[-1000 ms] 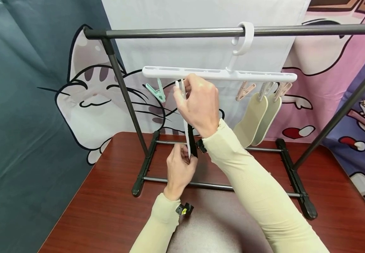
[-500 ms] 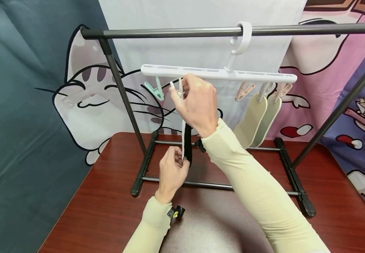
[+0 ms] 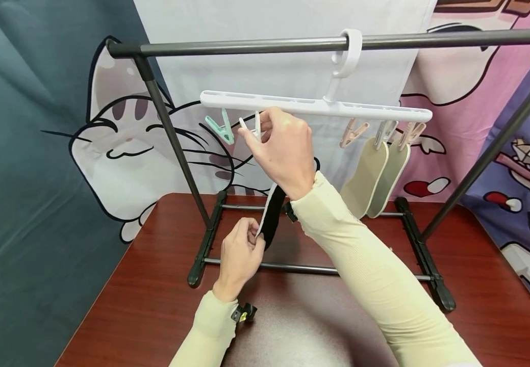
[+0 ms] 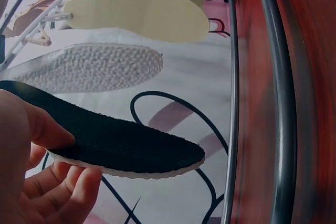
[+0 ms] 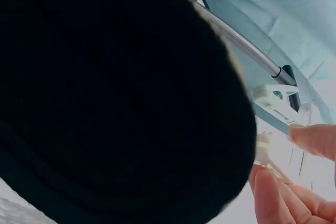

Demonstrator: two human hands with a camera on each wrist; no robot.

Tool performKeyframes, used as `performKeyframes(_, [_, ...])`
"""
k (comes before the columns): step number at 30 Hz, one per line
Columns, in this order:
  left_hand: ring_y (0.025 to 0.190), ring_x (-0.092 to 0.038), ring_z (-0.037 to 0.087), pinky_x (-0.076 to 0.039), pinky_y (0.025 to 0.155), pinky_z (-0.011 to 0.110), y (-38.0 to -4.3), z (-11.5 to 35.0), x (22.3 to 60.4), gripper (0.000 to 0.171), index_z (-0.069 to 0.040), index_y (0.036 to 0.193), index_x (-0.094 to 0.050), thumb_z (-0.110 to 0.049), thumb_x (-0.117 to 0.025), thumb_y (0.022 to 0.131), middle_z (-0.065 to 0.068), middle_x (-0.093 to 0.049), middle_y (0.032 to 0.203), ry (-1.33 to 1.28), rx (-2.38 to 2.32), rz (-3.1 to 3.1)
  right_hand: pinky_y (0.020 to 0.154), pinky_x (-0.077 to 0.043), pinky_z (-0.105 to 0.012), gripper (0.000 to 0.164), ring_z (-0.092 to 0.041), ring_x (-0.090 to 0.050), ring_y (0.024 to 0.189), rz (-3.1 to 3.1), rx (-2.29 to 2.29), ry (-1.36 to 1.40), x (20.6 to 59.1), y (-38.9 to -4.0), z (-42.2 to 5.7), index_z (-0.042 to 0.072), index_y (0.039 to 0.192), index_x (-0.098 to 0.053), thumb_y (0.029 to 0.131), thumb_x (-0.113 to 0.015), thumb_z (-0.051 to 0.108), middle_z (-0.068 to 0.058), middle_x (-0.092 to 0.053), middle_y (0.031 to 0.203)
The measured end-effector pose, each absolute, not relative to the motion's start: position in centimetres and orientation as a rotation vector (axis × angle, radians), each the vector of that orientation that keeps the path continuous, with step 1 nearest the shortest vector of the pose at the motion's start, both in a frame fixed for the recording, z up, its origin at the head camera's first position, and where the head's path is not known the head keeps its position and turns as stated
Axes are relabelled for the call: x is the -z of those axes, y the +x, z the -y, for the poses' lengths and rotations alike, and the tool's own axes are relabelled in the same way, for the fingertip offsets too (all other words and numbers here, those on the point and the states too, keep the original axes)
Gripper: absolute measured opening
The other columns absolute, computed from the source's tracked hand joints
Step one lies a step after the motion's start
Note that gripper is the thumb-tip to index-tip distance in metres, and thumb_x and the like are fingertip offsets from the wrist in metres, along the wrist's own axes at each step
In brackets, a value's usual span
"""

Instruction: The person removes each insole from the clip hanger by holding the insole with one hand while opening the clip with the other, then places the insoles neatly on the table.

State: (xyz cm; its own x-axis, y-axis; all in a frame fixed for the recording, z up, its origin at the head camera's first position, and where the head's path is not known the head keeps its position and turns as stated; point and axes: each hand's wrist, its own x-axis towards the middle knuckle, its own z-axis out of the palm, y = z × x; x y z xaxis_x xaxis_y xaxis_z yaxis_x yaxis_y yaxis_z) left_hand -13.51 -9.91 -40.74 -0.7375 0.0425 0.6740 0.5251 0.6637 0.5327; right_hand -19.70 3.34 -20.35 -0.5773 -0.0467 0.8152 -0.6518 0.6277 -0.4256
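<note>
In the head view my left hand (image 3: 239, 252) pinches a black insole (image 3: 273, 216) with a white edge, thumb on its dark face. The left wrist view shows the fuzzy black side of the insole (image 4: 126, 137) and its pale underside edge above my fingertips. My right hand (image 3: 285, 148) is raised just under a white hanger (image 3: 292, 104), its thumb and fingers about a white clothespin (image 3: 255, 130) whose legs stand apart. The black insole hangs at a slant below that clothespin and fills much of the right wrist view.
A mint clothespin (image 3: 221, 130) hangs at left, a pink clothespin (image 3: 352, 133) at right. Two pale insoles (image 3: 364, 176) hang clipped farther right. A bumpy grey insole (image 4: 105, 66) hangs behind the black one. The dark metal rack (image 3: 228, 48) stands on the reddish table (image 3: 122, 306).
My left hand has moved down and left with the black insole, which now slants. The white clothespin's legs have spread apart. My right hand stays nearly in place.
</note>
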Motion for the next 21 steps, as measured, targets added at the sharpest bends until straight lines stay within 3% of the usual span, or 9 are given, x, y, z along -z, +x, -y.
performKeyframes(21, [0.06,-0.043,0.002,-0.036,0.051,0.024,-12.7,14.0,41.4,0.018,-0.017,0.092,-0.059,-0.004,-0.064,0.081,-0.008,-0.05,0.075,-0.574,0.782,2.365,0.067,-0.053,-0.032,0.032,-0.014,-0.068,0.067,2.05,-0.929,0.58,20.1,-19.5,-3.8,0.003,0.093,-0.072,0.085,-0.081,0.034,-0.007,-0.075,0.083])
